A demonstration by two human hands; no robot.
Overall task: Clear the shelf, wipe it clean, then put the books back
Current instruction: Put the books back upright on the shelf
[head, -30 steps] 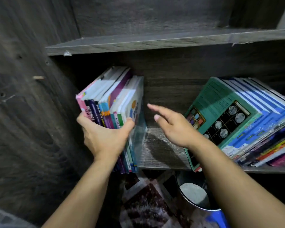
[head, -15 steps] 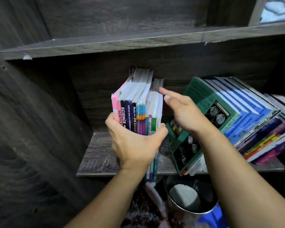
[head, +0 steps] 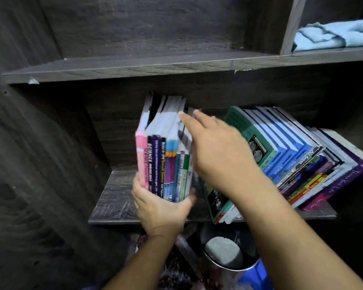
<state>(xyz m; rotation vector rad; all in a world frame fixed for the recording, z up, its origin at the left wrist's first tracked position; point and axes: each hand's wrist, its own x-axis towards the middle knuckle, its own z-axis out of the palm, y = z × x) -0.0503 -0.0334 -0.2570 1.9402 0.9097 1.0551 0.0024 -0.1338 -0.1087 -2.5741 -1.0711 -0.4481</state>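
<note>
Dark grey wood grain fills my view. The left hand (head: 161,208) reaches up from below, palm to the spines, and grips the foot of an upright bundle of books (head: 164,160): its thumb wraps the right side and its fingers (head: 137,185) curl round the pink cover on the left. The right hand (head: 218,155) comes in from the right with the arm stretched forward. Its fingers (head: 189,120) are straight and close together, laid against the top right edge of the bundle and clamped on nothing. Motion blur softens it.

The bundle stands on the shelf (head: 113,204), left of centre, with its spines facing me and bare board to its left. Just beside it on the right, a green book (head: 245,130) fronts a thick row (head: 291,155) of blue, purple and mixed spines that leans to the left and overhangs the front edge.

On the upper shelf (head: 134,68), in the right-hand compartment, lies a crumpled pale blue cloth (head: 333,36). Below the shelf stands a round metal bucket (head: 249,262) with a grey rounded lump inside; I cannot tell what that is.

The book covers are glossy, and the page edges are white.
</note>
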